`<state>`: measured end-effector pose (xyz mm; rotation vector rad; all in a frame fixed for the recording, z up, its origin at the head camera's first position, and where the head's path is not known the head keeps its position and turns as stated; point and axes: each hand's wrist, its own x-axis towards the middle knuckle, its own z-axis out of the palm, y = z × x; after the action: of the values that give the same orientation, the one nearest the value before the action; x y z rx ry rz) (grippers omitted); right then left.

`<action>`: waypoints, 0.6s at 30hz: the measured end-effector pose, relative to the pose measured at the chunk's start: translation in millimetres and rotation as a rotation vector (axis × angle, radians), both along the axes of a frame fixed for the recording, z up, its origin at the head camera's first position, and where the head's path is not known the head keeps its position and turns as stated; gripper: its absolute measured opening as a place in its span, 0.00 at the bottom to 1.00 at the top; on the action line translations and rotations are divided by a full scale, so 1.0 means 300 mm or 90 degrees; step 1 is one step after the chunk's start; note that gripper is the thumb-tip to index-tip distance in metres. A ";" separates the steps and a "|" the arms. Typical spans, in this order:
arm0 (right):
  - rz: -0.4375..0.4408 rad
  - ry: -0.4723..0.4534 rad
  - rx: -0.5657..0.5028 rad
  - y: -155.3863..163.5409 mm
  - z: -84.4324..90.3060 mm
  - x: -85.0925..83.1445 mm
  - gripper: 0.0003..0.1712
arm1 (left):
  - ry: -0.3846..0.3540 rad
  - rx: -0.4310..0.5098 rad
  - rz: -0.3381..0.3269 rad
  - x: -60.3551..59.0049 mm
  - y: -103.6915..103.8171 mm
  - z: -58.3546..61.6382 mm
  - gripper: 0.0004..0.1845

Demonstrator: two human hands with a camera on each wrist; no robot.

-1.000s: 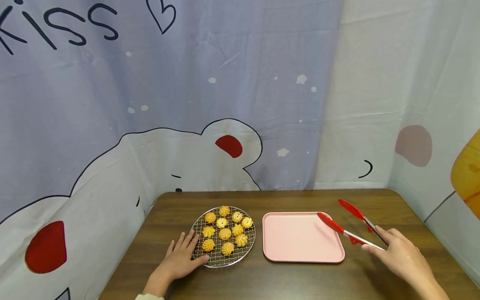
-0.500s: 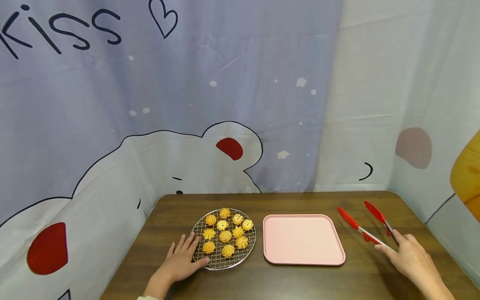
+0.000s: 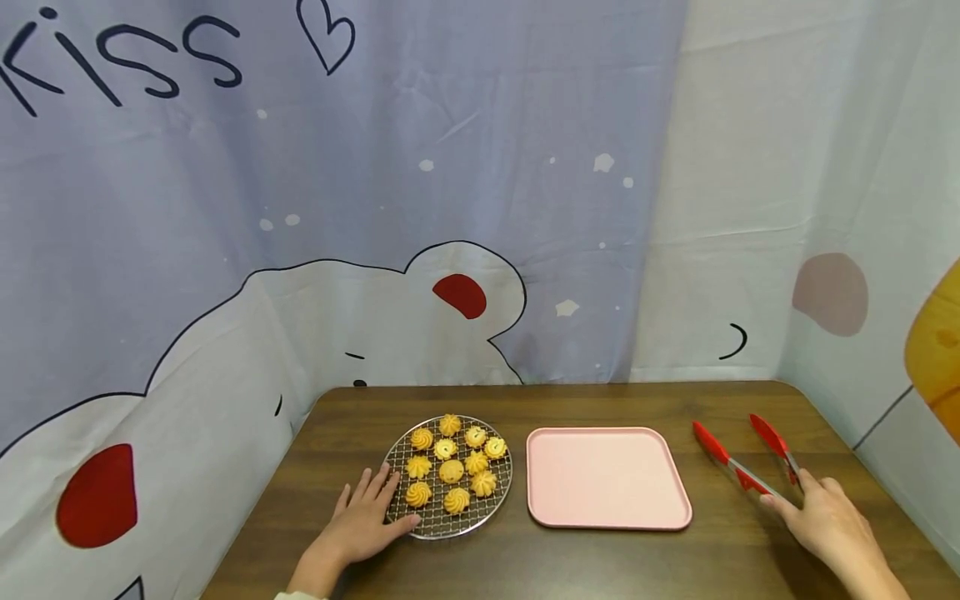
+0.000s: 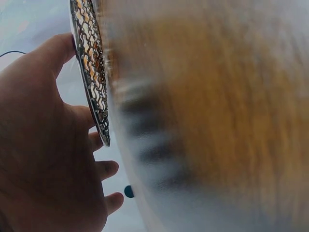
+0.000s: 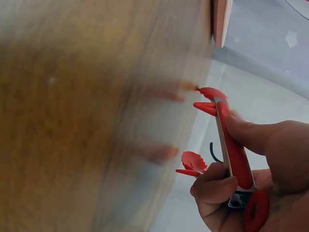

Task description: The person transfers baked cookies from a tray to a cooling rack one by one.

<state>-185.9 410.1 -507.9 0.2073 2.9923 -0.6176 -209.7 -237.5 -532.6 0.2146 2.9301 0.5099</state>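
A round wire rack (image 3: 442, 523) on the left of the table bears several golden piped cookies (image 3: 452, 472). My left hand (image 3: 356, 521) rests at its left rim with fingers spread and fairly straight. In the left wrist view, thumb and fingertips of that hand (image 4: 38, 125) touch the edge of the rack (image 4: 91, 72). On the right, my right hand (image 3: 828, 525) grips red-tipped metal tongs (image 3: 712, 442), whose arms stand apart with nothing between them. The right wrist view shows thumb and fingers curled round the handles of the tongs (image 5: 236, 154).
A pink rectangular tray (image 3: 603, 477) lies between the rack and the tongs, bearing nothing. The brown wooden table (image 3: 570, 562) runs back to a printed curtain (image 3: 562, 208), which also hangs along both sides.
My right hand has carried the tongs rightward, from over the tray's right edge to beside it and lower in view. The left hand has stayed at the rack.
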 end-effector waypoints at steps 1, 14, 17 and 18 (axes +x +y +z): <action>0.000 -0.009 -0.004 0.001 -0.003 -0.001 0.62 | 0.000 0.000 0.001 -0.001 -0.001 -0.001 0.51; 0.029 -0.030 -0.003 0.004 -0.030 -0.006 0.63 | 0.000 0.000 0.008 0.006 -0.010 -0.001 0.51; 0.033 -0.040 0.005 0.001 -0.013 -0.003 0.62 | -0.004 -0.001 0.009 0.006 -0.010 -0.002 0.50; 0.031 -0.050 0.005 0.000 -0.006 -0.001 0.63 | -0.005 0.000 0.010 0.006 -0.010 -0.002 0.50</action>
<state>-186.3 410.0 -509.8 0.1559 2.9156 -0.5795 -207.9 -240.5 -533.2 0.1894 2.9258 0.5129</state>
